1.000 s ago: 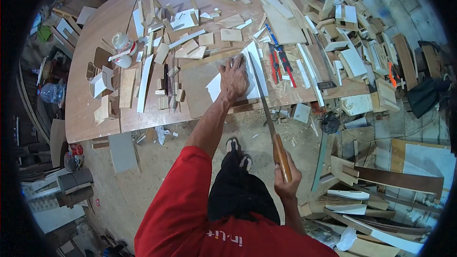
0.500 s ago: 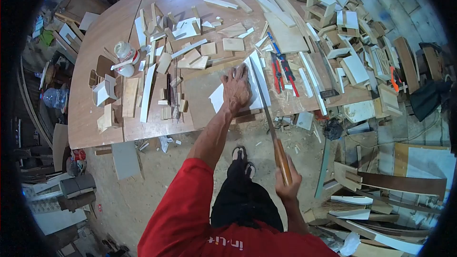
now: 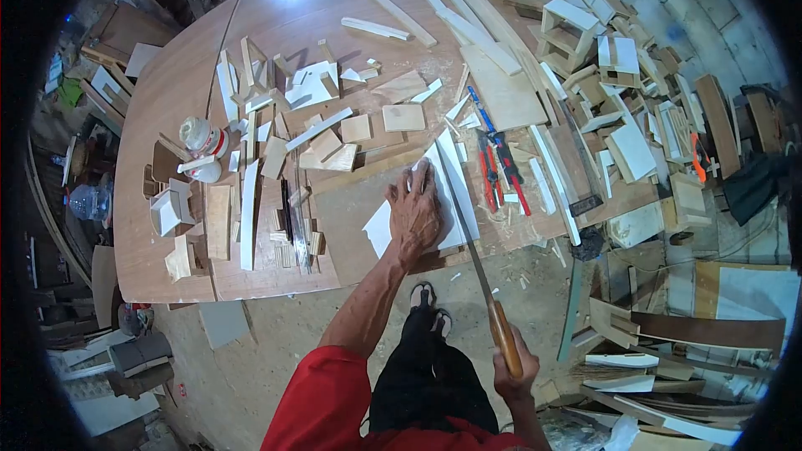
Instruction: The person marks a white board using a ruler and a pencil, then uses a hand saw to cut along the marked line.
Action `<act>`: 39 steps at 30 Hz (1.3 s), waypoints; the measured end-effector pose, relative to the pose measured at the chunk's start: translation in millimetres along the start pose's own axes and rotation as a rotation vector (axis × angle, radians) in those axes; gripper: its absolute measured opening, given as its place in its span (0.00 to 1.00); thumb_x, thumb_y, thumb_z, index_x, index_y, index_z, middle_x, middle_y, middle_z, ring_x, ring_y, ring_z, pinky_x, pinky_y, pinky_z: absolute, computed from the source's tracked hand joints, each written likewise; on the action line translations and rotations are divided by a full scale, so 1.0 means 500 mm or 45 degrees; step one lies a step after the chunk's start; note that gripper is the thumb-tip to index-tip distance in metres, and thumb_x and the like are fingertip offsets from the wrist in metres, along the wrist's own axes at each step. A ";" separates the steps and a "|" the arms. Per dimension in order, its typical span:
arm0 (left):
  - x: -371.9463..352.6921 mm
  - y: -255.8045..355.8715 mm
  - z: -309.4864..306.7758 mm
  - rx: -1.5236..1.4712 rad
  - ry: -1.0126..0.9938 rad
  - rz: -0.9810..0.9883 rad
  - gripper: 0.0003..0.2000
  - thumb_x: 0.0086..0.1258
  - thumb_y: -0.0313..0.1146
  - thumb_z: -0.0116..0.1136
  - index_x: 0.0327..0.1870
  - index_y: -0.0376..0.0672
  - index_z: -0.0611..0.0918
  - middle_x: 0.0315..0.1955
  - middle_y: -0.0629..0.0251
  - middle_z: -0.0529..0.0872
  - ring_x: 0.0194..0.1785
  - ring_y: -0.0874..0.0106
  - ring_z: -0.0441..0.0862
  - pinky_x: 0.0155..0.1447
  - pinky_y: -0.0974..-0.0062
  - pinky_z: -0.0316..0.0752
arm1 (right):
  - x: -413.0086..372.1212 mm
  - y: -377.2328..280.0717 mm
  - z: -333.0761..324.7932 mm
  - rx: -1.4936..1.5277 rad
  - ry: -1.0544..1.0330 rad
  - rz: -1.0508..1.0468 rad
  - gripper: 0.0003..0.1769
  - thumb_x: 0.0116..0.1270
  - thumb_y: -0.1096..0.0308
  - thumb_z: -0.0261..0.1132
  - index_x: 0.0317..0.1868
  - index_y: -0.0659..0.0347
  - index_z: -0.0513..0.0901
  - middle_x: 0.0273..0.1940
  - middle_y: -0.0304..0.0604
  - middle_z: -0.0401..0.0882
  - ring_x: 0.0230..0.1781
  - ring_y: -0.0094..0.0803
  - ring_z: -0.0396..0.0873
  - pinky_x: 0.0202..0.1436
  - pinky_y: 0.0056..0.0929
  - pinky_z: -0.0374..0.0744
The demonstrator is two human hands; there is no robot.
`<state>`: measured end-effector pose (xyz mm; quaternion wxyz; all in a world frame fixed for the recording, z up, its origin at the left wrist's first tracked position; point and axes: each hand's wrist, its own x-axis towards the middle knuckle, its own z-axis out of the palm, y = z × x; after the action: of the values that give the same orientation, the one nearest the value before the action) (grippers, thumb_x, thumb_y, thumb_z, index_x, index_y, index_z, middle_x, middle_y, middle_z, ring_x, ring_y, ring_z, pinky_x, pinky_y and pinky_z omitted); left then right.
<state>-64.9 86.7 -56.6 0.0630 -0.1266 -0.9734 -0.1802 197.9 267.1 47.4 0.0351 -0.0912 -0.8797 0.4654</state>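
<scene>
My left hand [image 3: 415,213] lies with its fingers spread on a white-faced panel [image 3: 464,205], pressing it onto a brown board [image 3: 342,221] at the table's near edge. My right hand [image 3: 515,367] is closed round the wooden handle of a handsaw [image 3: 481,276]. The saw's long blade slants across the panel, just right of my left hand, and runs past the table edge toward me. Right of the panel lie red-handled pliers [image 3: 489,174] and a blue and red tool [image 3: 504,154].
Several wood offcuts [image 3: 403,118] and strips lie across the table [image 3: 159,259]. A glue jar [image 3: 203,138] stands at the left. Small wooden box frames [image 3: 570,32] are piled at the right. More scrap boards [image 3: 706,330] lean and lie at the lower right.
The view has shifted, so the table sits lower in the picture. My right hand and the saw appear slightly nearer to me. My left hand stays on the panel.
</scene>
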 end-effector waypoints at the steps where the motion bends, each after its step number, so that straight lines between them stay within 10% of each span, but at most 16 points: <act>1: -0.001 0.000 -0.002 0.003 -0.004 0.001 0.29 0.60 0.32 0.54 0.66 0.37 0.73 0.70 0.59 0.65 0.70 0.53 0.61 0.68 0.46 0.55 | 0.017 -0.008 0.003 0.040 -0.009 0.024 0.25 0.58 0.77 0.62 0.59 0.72 0.76 0.45 0.60 0.84 0.44 0.48 0.87 0.46 0.35 0.82; 39: -0.023 0.041 0.023 0.096 0.214 -0.237 0.26 0.67 0.36 0.53 0.68 0.49 0.72 0.71 0.68 0.66 0.74 0.57 0.57 0.71 0.42 0.51 | -0.033 -0.010 -0.039 0.082 0.024 -0.092 0.30 0.61 0.79 0.60 0.67 0.67 0.72 0.43 0.58 0.84 0.36 0.34 0.85 0.40 0.30 0.82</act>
<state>-49.1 106.9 -62.5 0.1321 -0.0175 -0.9783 -0.1587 216.3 276.9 63.0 0.0630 -0.0623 -0.8666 0.4911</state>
